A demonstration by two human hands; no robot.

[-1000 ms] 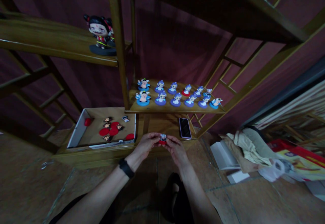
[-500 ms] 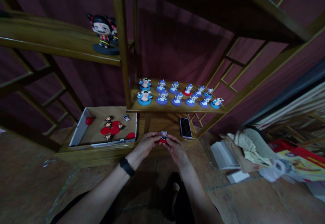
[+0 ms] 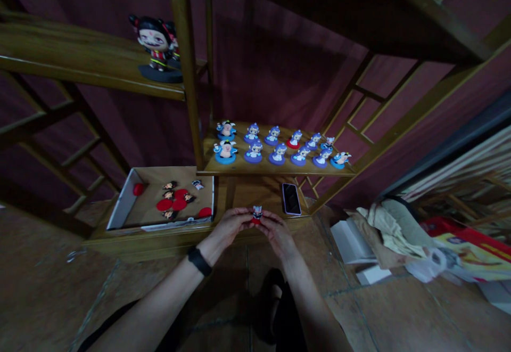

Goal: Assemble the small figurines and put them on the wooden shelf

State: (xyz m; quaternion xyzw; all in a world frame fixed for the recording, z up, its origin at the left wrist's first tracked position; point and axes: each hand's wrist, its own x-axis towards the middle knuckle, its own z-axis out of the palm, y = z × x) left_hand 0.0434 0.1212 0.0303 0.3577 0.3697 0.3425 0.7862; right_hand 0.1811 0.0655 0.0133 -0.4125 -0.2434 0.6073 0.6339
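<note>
Both of my hands meet over the low wooden ledge and pinch a small figurine on a red base (image 3: 257,214) between them. My left hand (image 3: 229,226), with a black band at the wrist, grips its left side. My right hand (image 3: 276,233) grips its right side. Just behind, on a middle shelf (image 3: 275,170), stand two rows of several small figurines on blue and purple bases (image 3: 278,149). To the left lies a shallow cardboard box (image 3: 123,203) with several loose figurine heads and red round bases (image 3: 173,204).
A dark phone (image 3: 291,198) lies flat on the ledge right of my hands. A larger black-haired doll (image 3: 154,48) stands on the upper left shelf. Crumpled cloth, white boxes and a red printed sheet (image 3: 403,240) lie on the tiled floor at right.
The figurine in my hands has risen slightly and stands more upright; my hands stay in nearly the same place. The view has shifted a little.
</note>
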